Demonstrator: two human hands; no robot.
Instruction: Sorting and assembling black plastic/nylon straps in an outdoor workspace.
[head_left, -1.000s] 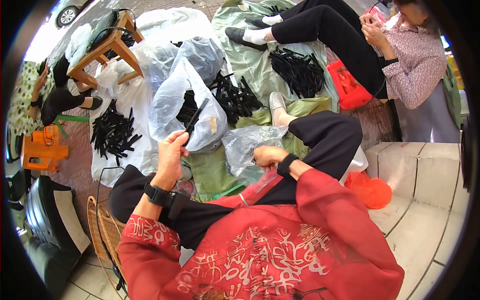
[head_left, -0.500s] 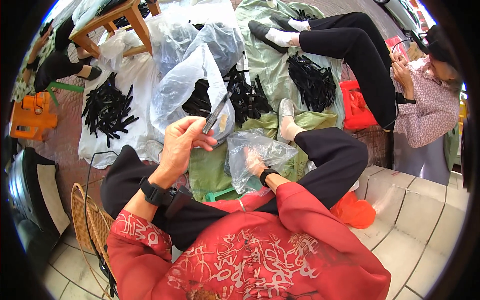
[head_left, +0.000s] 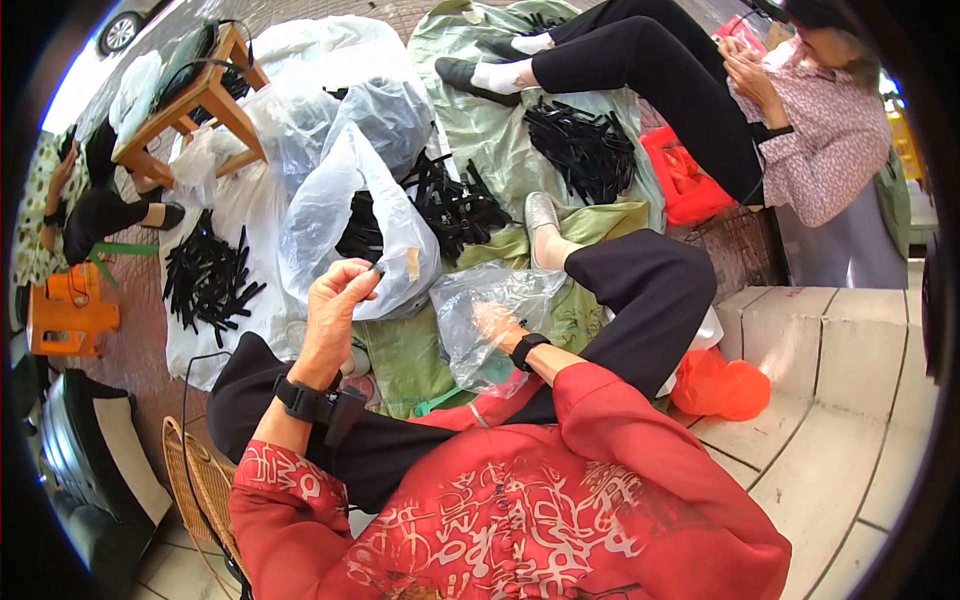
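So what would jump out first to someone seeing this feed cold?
Heaps of black strips lie on plastic sheets and green sacking across the ground. At centre the left hand pinches one small black piece beside a clear bag of them, while the right hand is inside a smaller clear bag. Another person sits top right.

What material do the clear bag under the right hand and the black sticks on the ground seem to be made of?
The clear bag looks like thin plastic film: see-through, crinkled, glossy, with the right hand visible inside it. The black sticks are probably moulded plastic, being uniform and slightly shiny, though too small to be sure.
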